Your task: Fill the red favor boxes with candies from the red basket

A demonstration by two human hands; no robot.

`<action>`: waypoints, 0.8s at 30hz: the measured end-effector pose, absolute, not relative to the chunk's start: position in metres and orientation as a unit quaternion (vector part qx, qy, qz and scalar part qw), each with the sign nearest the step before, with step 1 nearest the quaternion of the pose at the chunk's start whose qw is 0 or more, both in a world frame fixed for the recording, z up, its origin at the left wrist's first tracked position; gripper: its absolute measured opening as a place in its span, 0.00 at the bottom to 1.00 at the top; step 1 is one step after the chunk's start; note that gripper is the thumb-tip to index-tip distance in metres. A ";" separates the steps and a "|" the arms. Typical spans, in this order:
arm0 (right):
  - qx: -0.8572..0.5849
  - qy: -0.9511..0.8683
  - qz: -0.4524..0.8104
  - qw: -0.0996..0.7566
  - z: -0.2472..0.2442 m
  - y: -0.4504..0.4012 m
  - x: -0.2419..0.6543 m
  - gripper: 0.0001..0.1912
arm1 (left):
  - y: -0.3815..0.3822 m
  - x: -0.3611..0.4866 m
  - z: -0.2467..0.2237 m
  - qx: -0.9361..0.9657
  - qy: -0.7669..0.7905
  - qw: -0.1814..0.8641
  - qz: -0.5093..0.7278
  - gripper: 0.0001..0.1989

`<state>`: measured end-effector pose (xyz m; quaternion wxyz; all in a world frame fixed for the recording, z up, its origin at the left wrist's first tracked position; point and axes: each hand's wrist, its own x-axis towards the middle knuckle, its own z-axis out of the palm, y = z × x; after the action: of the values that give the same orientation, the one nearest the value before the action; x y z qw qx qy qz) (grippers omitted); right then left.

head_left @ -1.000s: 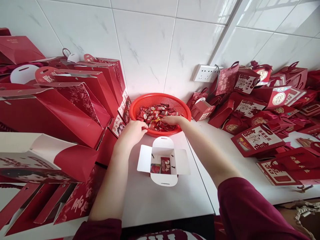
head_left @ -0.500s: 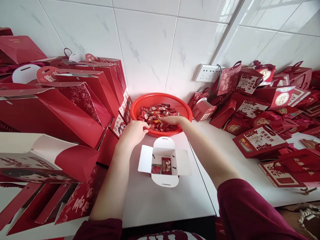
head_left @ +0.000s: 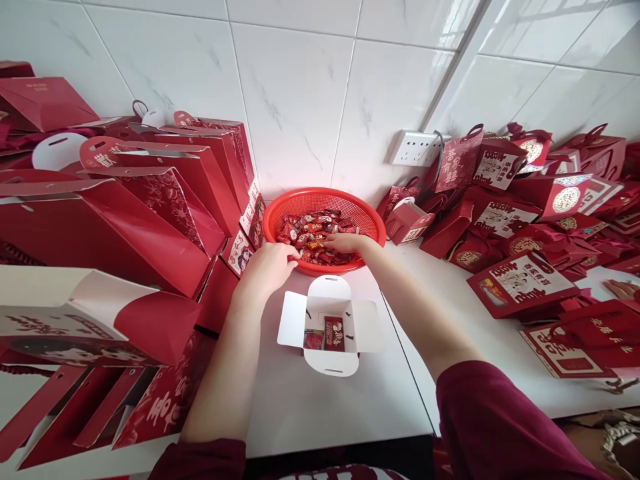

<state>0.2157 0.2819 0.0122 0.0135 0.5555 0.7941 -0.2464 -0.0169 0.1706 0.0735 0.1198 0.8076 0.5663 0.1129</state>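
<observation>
A red plastic basket [head_left: 373, 213] with a perforated wall holds many small wrapped candies [head_left: 313, 223], mostly red. At its near left rim is my left hand [head_left: 274, 263], its fingers curled and closed; what they hold, if anything, is hidden. My right hand [head_left: 347, 243] reaches over the right side of the basket, its fingers stretched onto the candies and the tips partly hidden among them. Between my forearms stands a white-lined gift box [head_left: 293, 320] with its flaps spread. Inside it lie a dark red printed packet [head_left: 334, 333] and another small red and green item [head_left: 313, 339].
Red paper gift bags [head_left: 165, 207] stand in rows along the left. Many red gift boxes [head_left: 520, 283] are piled on the right. A white power strip [head_left: 415, 148] is at the tiled wall [head_left: 295, 87]. Another person's hand [head_left: 623, 289] shows at the right edge.
My right hand has dipped slightly, its fingers bending down into the candies. My left hand stays at the basket's rim. The whole view has shifted a little.
</observation>
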 end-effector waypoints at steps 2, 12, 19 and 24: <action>0.565 0.786 -0.251 0.024 0.012 0.281 0.215 0.29 | 0.171 -0.017 0.073 0.807 0.568 0.120 0.113 0.13; 0.522 0.812 -0.255 0.062 0.018 0.270 0.212 0.24 | 0.169 -0.018 0.072 0.809 0.564 0.117 0.117 0.14; 0.530 0.821 -0.214 -0.003 0.020 0.271 0.216 0.11 | 0.170 -0.018 0.073 0.806 0.568 0.119 0.112 0.14; 0.521 0.819 -0.182 -0.160 0.033 0.244 0.218 0.18 | 0.171 -0.020 0.070 0.805 0.569 0.118 0.116 0.13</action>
<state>0.2185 0.2435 0.0333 -0.1600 0.5205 0.8188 -0.1818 -0.0200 0.1713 0.0702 0.1184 0.8052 0.5693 0.1165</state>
